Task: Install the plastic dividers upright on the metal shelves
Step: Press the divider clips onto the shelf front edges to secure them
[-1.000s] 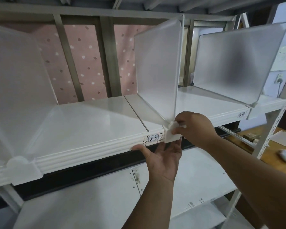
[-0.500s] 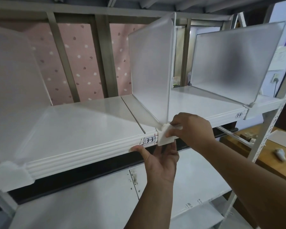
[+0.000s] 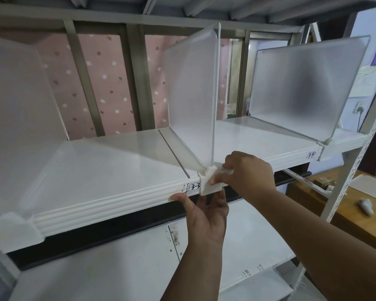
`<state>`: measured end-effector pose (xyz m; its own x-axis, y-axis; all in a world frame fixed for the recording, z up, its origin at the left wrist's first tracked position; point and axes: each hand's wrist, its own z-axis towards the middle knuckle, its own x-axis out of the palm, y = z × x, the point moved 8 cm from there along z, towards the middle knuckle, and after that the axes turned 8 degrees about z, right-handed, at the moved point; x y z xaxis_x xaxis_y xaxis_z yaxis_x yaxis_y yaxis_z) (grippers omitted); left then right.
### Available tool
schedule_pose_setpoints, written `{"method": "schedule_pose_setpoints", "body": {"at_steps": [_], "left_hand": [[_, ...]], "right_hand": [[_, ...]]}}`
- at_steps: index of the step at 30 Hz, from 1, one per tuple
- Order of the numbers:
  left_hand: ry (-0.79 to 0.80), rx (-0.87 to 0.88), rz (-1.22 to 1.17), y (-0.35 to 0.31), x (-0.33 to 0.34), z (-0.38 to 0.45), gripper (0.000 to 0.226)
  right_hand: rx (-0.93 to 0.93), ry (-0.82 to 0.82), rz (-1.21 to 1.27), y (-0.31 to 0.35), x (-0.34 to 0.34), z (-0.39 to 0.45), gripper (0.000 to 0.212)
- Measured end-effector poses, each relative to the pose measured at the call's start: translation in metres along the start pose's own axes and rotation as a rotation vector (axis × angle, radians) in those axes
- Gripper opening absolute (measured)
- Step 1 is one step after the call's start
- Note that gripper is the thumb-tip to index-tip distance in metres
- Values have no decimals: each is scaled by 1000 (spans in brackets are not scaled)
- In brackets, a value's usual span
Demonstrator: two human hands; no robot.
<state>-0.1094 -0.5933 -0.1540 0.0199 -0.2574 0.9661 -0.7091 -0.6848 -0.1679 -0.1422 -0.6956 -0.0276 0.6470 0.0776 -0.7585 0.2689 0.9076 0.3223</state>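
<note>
A frosted plastic divider [image 3: 191,92] stands upright in the middle of the white metal shelf [image 3: 109,166], its white clip [image 3: 210,182] hooked over the shelf's front lip beside a label reading 3-3. My right hand [image 3: 248,172] pinches the clip from the right. My left hand [image 3: 204,211] reaches up from below, its thumb on the lip and its fingers behind the clip's underside. A second divider [image 3: 15,98] stands at the far left, and a third divider [image 3: 304,85] stands at the right end.
A lower white shelf [image 3: 258,231] lies under my arms. A perforated upright post [image 3: 356,157] runs down the right side. Behind it is a wooden table [image 3: 345,211] with a small white object [image 3: 214,206]. A pink dotted curtain hangs behind the rack.
The middle divider's clip has slid a little left along the lip, nearer the 3-3 label. Both hands stayed on the clip and moved with it.
</note>
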Motion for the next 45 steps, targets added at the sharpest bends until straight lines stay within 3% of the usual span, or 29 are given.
{"method": "schedule_pose_setpoints", "body": {"at_steps": [5,10,16,22,27,30,32,38,43,45], "left_hand": [[-42,62,81,-1,-3,2,111],[-19,76,398,22,-23,3,104],[-8,-135,630,106,-48,14,104],[74,-230,661,175,-8,50,105],[85,-286,682,227,25,89,89],[75,-300,724,252,38,112,71],[79,-296,730,267,46,126,64],[63,-278,700,306,61,166,57],[106,-261,564,326,71,184,89],[145,-275,460,334,74,188,93]], "right_hand": [[-18,89,44,2,2,3,57],[-26,152,243,-15,-6,-6,57],[90,77,168,-112,-54,-33,59],[266,79,104,-216,-101,-41,64],[358,51,92,-277,-126,-37,83],[370,76,76,-302,-131,-25,113],[372,86,78,-317,-134,-13,121],[350,134,75,-355,-129,27,84],[338,183,154,-364,-114,56,73],[319,211,166,-362,-107,64,53]]}}
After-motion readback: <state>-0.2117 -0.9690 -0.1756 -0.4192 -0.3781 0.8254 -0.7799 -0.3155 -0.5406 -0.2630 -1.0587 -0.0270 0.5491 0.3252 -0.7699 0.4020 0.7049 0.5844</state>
